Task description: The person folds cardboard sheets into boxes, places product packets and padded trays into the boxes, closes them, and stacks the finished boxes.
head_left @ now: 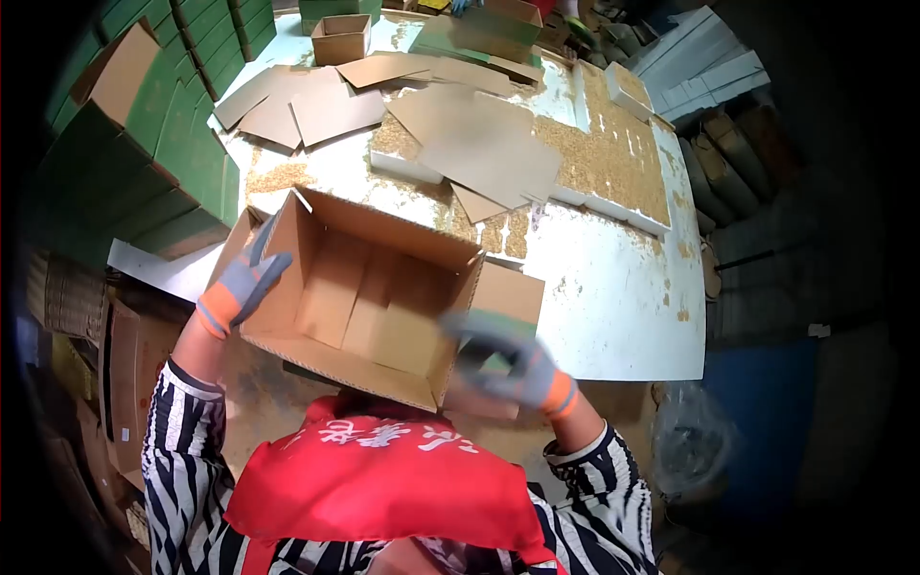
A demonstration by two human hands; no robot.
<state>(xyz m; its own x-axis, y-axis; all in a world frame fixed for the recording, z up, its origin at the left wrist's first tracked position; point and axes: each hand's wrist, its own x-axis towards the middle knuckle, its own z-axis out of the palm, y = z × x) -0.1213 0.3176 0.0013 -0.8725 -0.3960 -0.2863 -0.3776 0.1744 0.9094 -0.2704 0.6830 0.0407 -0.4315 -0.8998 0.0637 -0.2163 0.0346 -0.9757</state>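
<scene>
An open, empty cardboard box [369, 287] is tilted at the table's near edge, its opening facing up toward me. My left hand [246, 286], in a grey glove with an orange cuff, grips the box's left wall, with the thumb spread over the outside. At the box's right side is my right hand [503, 364], gloved the same way and blurred by motion; whether its fingers hold the wall or flap cannot be made out. A cardboard flap [510, 295] with a green part extends to the right of the box.
Green boxes [182, 144] are stacked at the left. Flat cardboard sheets [479, 144] lie on the white table [623, 316] among trays of brown granular material [613, 172]. A small open box [341, 40] stands at the back. Another person's gloved hand [464, 6] shows at the far edge.
</scene>
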